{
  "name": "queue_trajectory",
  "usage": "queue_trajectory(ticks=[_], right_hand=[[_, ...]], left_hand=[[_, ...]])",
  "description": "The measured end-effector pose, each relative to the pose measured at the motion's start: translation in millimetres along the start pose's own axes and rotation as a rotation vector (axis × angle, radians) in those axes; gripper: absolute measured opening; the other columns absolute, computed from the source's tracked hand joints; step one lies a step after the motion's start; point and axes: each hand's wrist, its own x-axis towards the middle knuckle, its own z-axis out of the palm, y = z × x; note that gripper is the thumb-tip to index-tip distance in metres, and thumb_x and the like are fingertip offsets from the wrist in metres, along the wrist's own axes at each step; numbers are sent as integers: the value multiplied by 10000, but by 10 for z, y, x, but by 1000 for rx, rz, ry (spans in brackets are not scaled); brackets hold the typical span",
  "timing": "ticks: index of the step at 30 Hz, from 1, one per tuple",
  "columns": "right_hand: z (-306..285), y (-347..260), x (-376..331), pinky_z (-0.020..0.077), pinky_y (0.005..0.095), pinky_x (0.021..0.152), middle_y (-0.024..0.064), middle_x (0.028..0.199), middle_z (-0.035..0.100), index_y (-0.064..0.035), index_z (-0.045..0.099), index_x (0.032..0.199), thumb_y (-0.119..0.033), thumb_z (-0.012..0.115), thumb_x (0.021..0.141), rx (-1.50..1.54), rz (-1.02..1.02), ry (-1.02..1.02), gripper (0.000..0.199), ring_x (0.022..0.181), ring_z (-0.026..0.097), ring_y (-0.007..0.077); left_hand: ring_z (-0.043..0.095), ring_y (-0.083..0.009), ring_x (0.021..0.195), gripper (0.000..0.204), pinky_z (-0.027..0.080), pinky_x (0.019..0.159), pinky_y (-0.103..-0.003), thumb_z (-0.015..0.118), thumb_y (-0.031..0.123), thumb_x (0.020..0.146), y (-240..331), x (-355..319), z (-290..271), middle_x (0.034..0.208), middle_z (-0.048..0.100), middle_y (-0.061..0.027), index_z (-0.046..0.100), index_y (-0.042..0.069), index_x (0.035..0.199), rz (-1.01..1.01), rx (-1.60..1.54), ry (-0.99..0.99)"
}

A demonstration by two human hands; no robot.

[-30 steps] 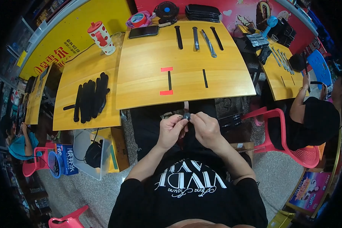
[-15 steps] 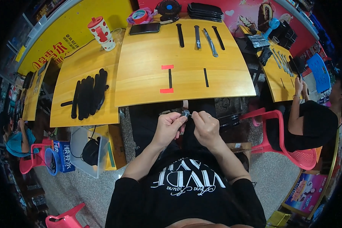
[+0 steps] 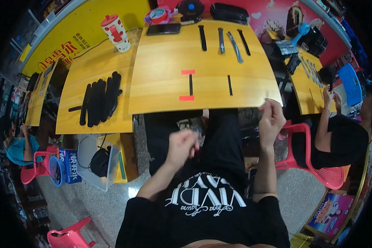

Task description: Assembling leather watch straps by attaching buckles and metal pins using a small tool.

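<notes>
My left hand [image 3: 182, 145] is closed in front of my lap, below the table's front edge. A small greyish, shiny piece [image 3: 197, 133] shows at its fingertips, too blurred to name. My right hand [image 3: 273, 115] is raised at the table's right front corner, thumb and fingers pinched together. A thin, pale, blurred bit seems to stick up from the pinch; I cannot make out what it is. On the table [image 3: 161, 78] ahead lie a black strip [image 3: 190, 85] between two red tape marks [image 3: 188, 72] and a second black strip [image 3: 230, 85] to its right.
Black straps [image 3: 202, 38] and grey ones [image 3: 237, 47] lie farther back, near a phone [image 3: 163, 29], tape roll [image 3: 158, 15] and fan [image 3: 191, 9]. On the left table are a black strap pile [image 3: 99, 99] and a tumbler [image 3: 116, 34]. A co-worker [image 3: 339, 136] sits at right.
My hands have come apart. The right has swung right and up to the table's corner, while the left has dropped slightly toward my lap. The view has shifted a little.
</notes>
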Motion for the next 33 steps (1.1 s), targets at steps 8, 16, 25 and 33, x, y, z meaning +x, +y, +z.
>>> queue_trajectory(ticks=[8, 16, 25, 33], right_hand=[[388, -445, -798, 475, 376, 526, 148, 733, 555, 10, 626, 904, 63, 622, 791, -45, -242, -402, 125, 626, 616, 316], [400, -460, -861, 479, 375, 535, 125, 735, 524, 3, 621, 914, 51, 617, 753, -155, -316, -440, 167, 645, 612, 298], [394, -453, -873, 452, 340, 511, 118, 728, 507, 22, 634, 943, 24, 625, 723, -242, -412, -429, 221, 616, 583, 267], [375, -404, -813, 424, 295, 481, 98, 739, 522, 57, 652, 969, -83, 621, 726, -388, -699, -382, 282, 609, 560, 208]], left_hand=[[550, -89, 487, 300, 435, 453, -181, 543, 241, 1016, 46, 140, -2, 717, 636, -67, 649, -39, 1021, -2, -408, -110], [550, -85, 494, 280, 436, 458, -194, 531, 231, 1023, -8, 127, 35, 720, 651, -54, 656, -20, 1013, 5, -424, -124], [546, -82, 490, 272, 432, 456, -191, 530, 216, 1022, 36, 113, 45, 712, 648, -50, 661, -22, 1036, -28, -410, -103], [547, -92, 495, 274, 428, 452, -196, 549, 223, 1012, 19, 92, 54, 711, 646, -50, 671, -23, 1019, -2, -345, -134]])
